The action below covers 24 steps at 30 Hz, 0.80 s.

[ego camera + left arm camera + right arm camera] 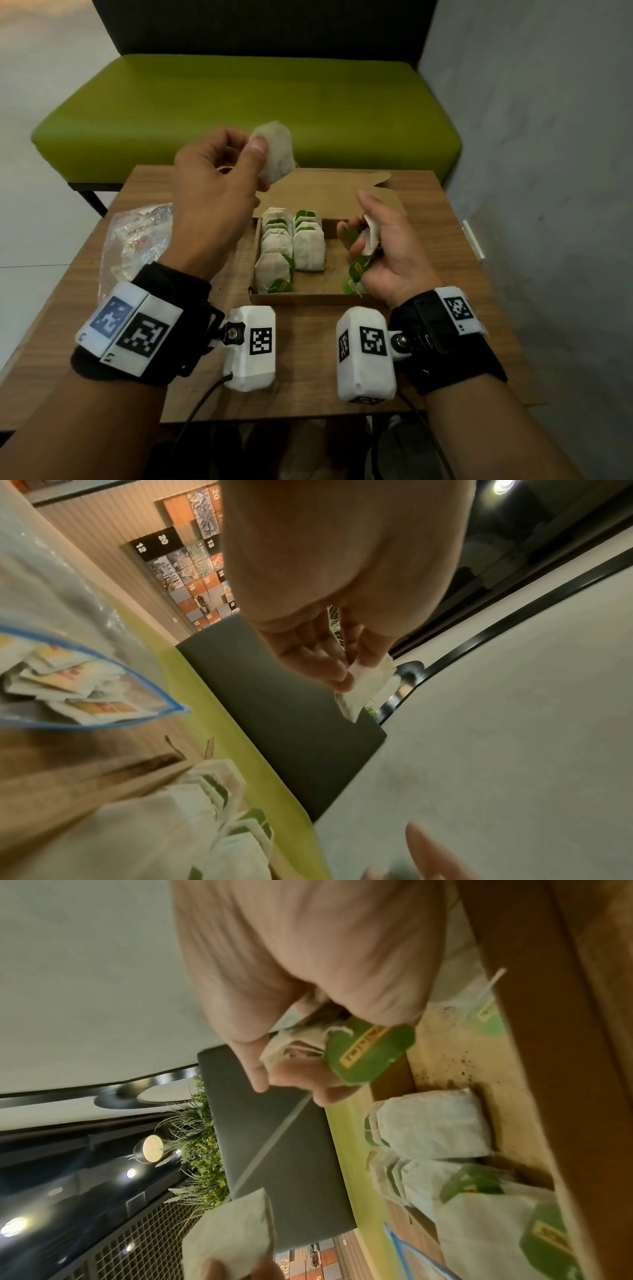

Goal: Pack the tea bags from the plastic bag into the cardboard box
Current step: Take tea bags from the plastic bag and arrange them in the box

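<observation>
Above the open cardboard box point(318, 301) at the wooden table's point(308, 394) middle, the left hand point(219, 192) pinches a white tea bag point(277, 154). The right hand point(383, 250) grips more green-tagged bags over the box's bare right half. The plastic bag point(137, 236) lies near the left edge.

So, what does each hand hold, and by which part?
Left hand pinches a tea bag by its edge; right hand grips several tea bags bunched together.
</observation>
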Each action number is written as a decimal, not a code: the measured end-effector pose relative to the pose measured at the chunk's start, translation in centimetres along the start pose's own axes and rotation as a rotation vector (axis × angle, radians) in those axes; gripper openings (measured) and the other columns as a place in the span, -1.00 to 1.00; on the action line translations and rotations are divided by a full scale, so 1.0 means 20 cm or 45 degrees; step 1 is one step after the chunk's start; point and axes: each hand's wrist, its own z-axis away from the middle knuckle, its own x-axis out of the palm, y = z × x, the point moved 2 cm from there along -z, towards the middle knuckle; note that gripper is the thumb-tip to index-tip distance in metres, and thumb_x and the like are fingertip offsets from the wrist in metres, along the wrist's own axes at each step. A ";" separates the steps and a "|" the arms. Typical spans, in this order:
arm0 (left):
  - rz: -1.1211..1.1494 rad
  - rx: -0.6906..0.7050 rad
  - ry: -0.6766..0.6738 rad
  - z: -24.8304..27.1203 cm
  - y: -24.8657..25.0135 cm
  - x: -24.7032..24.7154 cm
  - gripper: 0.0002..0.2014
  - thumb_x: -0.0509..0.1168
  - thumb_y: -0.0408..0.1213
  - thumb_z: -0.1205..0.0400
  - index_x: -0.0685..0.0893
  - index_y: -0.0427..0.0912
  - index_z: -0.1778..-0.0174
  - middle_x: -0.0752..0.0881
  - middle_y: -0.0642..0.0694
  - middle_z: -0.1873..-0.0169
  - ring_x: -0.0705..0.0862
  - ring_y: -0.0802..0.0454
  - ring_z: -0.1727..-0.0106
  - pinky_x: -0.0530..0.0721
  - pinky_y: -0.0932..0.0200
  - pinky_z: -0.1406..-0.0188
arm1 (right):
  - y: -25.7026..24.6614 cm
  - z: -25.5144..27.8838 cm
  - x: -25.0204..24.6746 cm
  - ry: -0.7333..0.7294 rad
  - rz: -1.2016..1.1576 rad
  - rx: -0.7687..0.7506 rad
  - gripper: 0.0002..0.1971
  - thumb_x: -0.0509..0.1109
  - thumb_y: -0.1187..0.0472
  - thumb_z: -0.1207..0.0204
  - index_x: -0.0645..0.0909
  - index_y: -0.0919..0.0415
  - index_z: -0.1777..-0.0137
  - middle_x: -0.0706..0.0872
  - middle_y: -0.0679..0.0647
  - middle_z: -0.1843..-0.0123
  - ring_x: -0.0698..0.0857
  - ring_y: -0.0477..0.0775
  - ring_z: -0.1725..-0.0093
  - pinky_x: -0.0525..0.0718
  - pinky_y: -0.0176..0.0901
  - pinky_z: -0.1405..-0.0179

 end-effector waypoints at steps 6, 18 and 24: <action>-0.054 0.040 -0.057 0.01 0.02 0.01 -0.78 0.27 -0.12 -0.74 0.70 -0.13 0.13 0.79 -0.21 0.18 0.73 0.14 0.30 0.64 0.25 0.43 | 0.00 -0.02 -0.02 0.035 0.038 0.034 -0.87 0.34 0.39 -0.59 0.56 0.22 0.18 0.65 0.07 0.28 0.74 -0.02 0.23 0.47 -0.48 0.70; -0.078 0.122 -0.124 0.04 0.04 0.07 -0.81 0.32 -0.07 -0.71 0.72 0.00 0.19 0.79 -0.10 0.26 0.73 0.06 0.25 0.62 0.22 0.38 | 0.04 0.02 0.07 -0.500 0.653 -0.185 -0.68 0.46 0.36 -0.61 0.68 0.11 -0.33 0.73 0.02 0.01 0.44 -0.23 0.60 0.30 -0.42 0.74; -0.034 0.132 -0.132 0.04 0.06 0.07 -0.79 0.31 -0.10 -0.72 0.69 0.00 0.23 0.77 -0.06 0.31 0.73 0.13 0.31 0.59 0.26 0.45 | 0.10 0.00 0.07 -0.421 0.980 -0.234 -0.91 0.50 0.20 -0.63 0.76 0.19 -0.05 0.71 0.08 -0.06 0.58 -0.27 0.55 0.35 -0.38 0.73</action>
